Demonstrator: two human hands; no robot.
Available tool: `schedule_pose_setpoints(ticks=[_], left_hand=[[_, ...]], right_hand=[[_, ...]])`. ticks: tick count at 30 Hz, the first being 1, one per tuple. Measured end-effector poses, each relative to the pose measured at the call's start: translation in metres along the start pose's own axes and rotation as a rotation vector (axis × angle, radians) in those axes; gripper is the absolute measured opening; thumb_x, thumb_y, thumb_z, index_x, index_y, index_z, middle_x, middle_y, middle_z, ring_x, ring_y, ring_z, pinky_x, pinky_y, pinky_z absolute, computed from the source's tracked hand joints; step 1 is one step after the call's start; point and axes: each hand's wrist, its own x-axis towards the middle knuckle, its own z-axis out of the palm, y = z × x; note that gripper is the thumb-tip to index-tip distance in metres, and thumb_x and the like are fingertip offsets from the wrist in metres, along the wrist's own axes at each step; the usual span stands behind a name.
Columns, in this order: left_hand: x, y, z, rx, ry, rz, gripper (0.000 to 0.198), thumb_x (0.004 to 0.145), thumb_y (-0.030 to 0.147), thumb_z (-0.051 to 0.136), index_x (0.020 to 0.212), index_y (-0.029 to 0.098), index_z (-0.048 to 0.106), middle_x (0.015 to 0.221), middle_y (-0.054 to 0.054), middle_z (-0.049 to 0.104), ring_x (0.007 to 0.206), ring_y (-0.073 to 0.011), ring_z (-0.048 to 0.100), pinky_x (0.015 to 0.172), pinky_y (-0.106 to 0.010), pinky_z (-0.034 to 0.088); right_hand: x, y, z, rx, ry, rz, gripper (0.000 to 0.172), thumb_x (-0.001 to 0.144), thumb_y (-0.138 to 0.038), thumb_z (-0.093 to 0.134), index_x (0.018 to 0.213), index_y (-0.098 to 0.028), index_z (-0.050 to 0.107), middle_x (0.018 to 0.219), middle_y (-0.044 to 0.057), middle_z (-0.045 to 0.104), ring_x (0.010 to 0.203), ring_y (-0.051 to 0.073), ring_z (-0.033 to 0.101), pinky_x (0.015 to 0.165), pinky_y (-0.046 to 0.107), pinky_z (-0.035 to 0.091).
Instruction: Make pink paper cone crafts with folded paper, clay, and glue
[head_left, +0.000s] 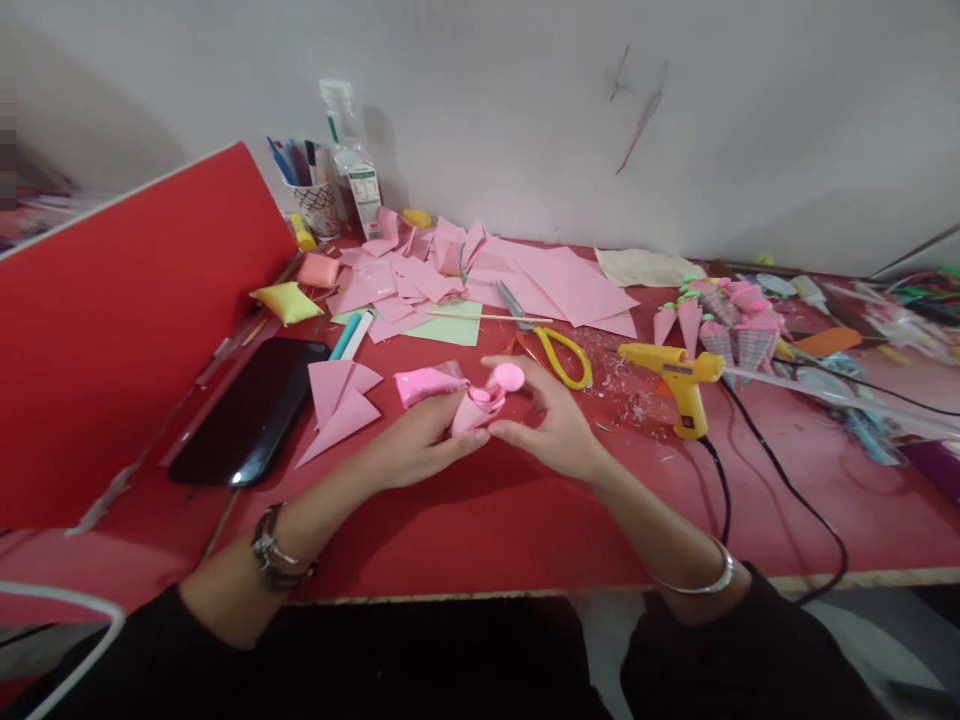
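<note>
My left hand (420, 440) is closed around a small pink paper cone (466, 415), which is tilted with its mouth toward the right. Rounded bright pink pieces (482, 397) show in the cone's mouth. Curled at the cone's right side, my right hand (551, 425) has a round pink clay piece (509, 377) at its fingers; its thumb comes close to the left thumb. Behind my left hand lies a shiny pink packet (427, 386). Cut pink paper pieces (341, 395) rest to the left.
Yellow-handled scissors (562, 357) and a yellow glue gun (679, 380) with a black cord lie to the right. Finished-looking cones (724, 315) are heaped behind it. A phone (251, 410), red board (150, 330), bottle (356, 175) and pen cup (315, 205) are leftward. Pink sheets (562, 280) lie behind.
</note>
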Motion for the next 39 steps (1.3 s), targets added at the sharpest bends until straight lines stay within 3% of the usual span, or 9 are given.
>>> schedule_pose_setpoints(ticks=[5, 12, 20, 25, 32, 35, 39], left_hand=[[0.003, -0.004, 0.007, 0.041, 0.016, 0.054, 0.024, 0.083, 0.026, 0.038, 0.104, 0.016, 0.044, 0.106, -0.01, 0.052, 0.096, -0.0195, 0.048, 0.083, -0.034, 0.04], [0.004, -0.009, 0.008, 0.118, 0.104, 0.081, 0.012, 0.076, 0.01, 0.044, 0.085, 0.016, 0.048, 0.093, -0.006, 0.051, 0.085, -0.0167, 0.05, 0.072, -0.03, 0.043], [0.005, -0.007, 0.007, 0.124, 0.179, 0.106, 0.009, 0.076, 0.01, 0.05, 0.082, 0.016, 0.049, 0.089, -0.003, 0.05, 0.083, -0.014, 0.049, 0.07, -0.026, 0.042], [0.005, -0.007, 0.005, 0.143, 0.174, 0.102, 0.014, 0.075, 0.006, 0.048, 0.085, 0.015, 0.051, 0.091, -0.004, 0.054, 0.083, -0.0143, 0.052, 0.07, -0.026, 0.044], [0.004, -0.006, 0.006, 0.162, 0.167, 0.089, 0.01, 0.076, 0.018, 0.052, 0.084, 0.015, 0.057, 0.09, -0.006, 0.062, 0.083, -0.0173, 0.056, 0.071, -0.029, 0.045], [0.004, 0.0, 0.006, 0.057, 0.159, 0.057, 0.01, 0.076, 0.021, 0.053, 0.081, 0.015, 0.059, 0.081, -0.003, 0.063, 0.07, -0.0138, 0.056, 0.064, -0.025, 0.045], [0.001, 0.006, 0.007, -0.229, 0.061, -0.013, 0.009, 0.075, 0.021, 0.053, 0.071, 0.015, 0.058, 0.063, 0.002, 0.06, 0.058, -0.0096, 0.054, 0.056, -0.02, 0.043]], right_hand=[[-0.001, -0.008, 0.007, -0.05, -0.041, -0.015, 0.022, 0.073, -0.03, 0.058, 0.094, -0.022, 0.058, 0.084, 0.002, 0.053, 0.08, 0.013, 0.053, 0.075, 0.03, 0.046], [-0.002, -0.011, 0.007, -0.137, -0.111, -0.093, 0.03, 0.071, -0.022, 0.061, 0.101, -0.022, 0.055, 0.09, 0.003, 0.052, 0.085, 0.014, 0.051, 0.076, 0.03, 0.045], [-0.004, -0.008, 0.01, -0.184, -0.127, -0.15, 0.025, 0.072, -0.018, 0.059, 0.096, -0.023, 0.056, 0.09, 0.003, 0.05, 0.088, 0.014, 0.049, 0.078, 0.031, 0.045], [-0.003, -0.009, 0.007, -0.129, -0.097, -0.071, 0.023, 0.071, -0.019, 0.06, 0.093, -0.021, 0.056, 0.088, 0.003, 0.049, 0.084, 0.014, 0.05, 0.076, 0.031, 0.045], [-0.001, -0.003, 0.009, 0.041, -0.062, 0.046, 0.026, 0.07, -0.028, 0.061, 0.094, -0.02, 0.058, 0.089, 0.004, 0.047, 0.087, 0.015, 0.049, 0.081, 0.033, 0.042], [-0.001, 0.0, 0.009, 0.171, -0.062, 0.125, 0.021, 0.071, -0.032, 0.059, 0.089, -0.02, 0.061, 0.087, 0.003, 0.049, 0.086, 0.014, 0.05, 0.083, 0.032, 0.04], [0.0, -0.001, 0.012, 0.356, -0.103, 0.241, 0.023, 0.071, -0.038, 0.056, 0.084, -0.02, 0.064, 0.089, 0.003, 0.054, 0.089, 0.015, 0.052, 0.082, 0.03, 0.04]])
